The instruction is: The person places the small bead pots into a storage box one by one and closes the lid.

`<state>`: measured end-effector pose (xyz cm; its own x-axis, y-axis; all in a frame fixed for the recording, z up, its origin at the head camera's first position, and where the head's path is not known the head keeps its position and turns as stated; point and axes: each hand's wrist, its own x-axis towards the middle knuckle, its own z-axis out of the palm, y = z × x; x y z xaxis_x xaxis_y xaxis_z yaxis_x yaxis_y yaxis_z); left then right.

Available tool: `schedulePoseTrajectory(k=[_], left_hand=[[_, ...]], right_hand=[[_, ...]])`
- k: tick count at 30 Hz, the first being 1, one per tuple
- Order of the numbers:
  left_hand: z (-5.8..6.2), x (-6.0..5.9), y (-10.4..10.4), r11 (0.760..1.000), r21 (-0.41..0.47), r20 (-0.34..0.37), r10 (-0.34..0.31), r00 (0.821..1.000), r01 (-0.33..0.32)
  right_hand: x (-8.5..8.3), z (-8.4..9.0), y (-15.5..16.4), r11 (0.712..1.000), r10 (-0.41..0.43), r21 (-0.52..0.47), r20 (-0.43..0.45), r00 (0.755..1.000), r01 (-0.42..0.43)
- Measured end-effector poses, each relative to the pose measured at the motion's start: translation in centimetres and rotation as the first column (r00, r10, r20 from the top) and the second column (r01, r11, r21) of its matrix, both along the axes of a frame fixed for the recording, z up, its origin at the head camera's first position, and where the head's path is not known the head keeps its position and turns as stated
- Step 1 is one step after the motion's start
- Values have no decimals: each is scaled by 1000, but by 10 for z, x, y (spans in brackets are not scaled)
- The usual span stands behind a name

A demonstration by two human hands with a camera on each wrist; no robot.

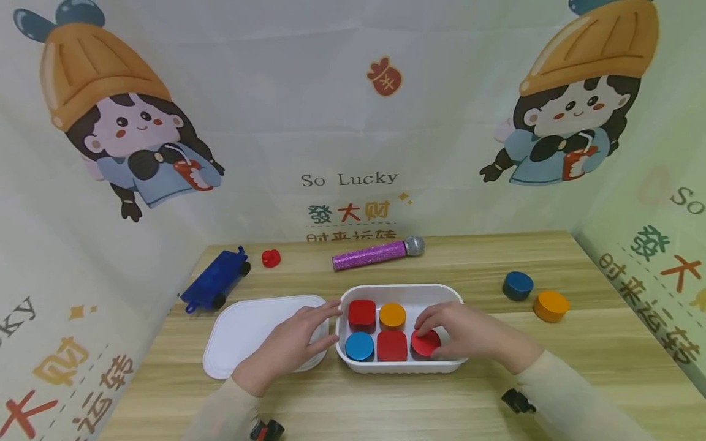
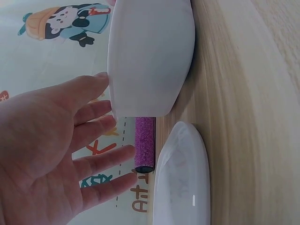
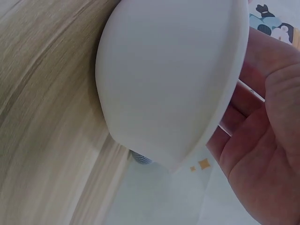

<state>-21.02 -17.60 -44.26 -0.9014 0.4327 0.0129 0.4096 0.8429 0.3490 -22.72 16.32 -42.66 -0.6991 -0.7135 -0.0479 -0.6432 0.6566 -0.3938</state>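
A white plastic box (image 1: 399, 367) sits on the table, holding several blocks. In its front row are a blue round block (image 1: 360, 346), a red square block (image 1: 392, 346) and a red round block (image 1: 425, 345); behind them stand another red square block (image 1: 361, 313) and an orange round block (image 1: 392, 316). My right hand (image 1: 466, 331) reaches over the box's right rim and holds the red round block between thumb and fingers; the right wrist view hides the fingertips behind the wall. My left hand (image 1: 289, 343) touches the left rim with extended fingers, spread apart in the left wrist view.
Left of the box lies a white lid (image 1: 242, 331), partly under my left hand. Along the back are a blue wheeled cart (image 1: 216, 280), a small red object (image 1: 271, 258) and a purple glitter microphone (image 1: 375, 254). A blue cylinder (image 1: 518, 286) and an orange cylinder (image 1: 551, 306) stand at right.
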Motion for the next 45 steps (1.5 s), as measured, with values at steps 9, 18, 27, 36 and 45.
schedulePoseTrajectory(k=[9,18,27,36,45], left_hand=[[-1,0,3,1000,27,-5,3,1000,-3],[-5,-2,5,999,31,-15,-6,1000,7],[-4,-1,7,999,37,-1,10,1000,-10],[-6,-2,9,999,32,12,6,1000,-6],[-4,-1,3,999,25,10,32,999,-32]], right_hand=[[-4,-1,0,999,38,-10,13,999,-38],[-3,2,8,999,-9,-39,84,996,12],[2,9,29,988,-98,-126,-28,995,94],[1,7,82,914,-296,-325,-118,948,245],[-8,-2,122,876,-424,-339,-200,883,343]])
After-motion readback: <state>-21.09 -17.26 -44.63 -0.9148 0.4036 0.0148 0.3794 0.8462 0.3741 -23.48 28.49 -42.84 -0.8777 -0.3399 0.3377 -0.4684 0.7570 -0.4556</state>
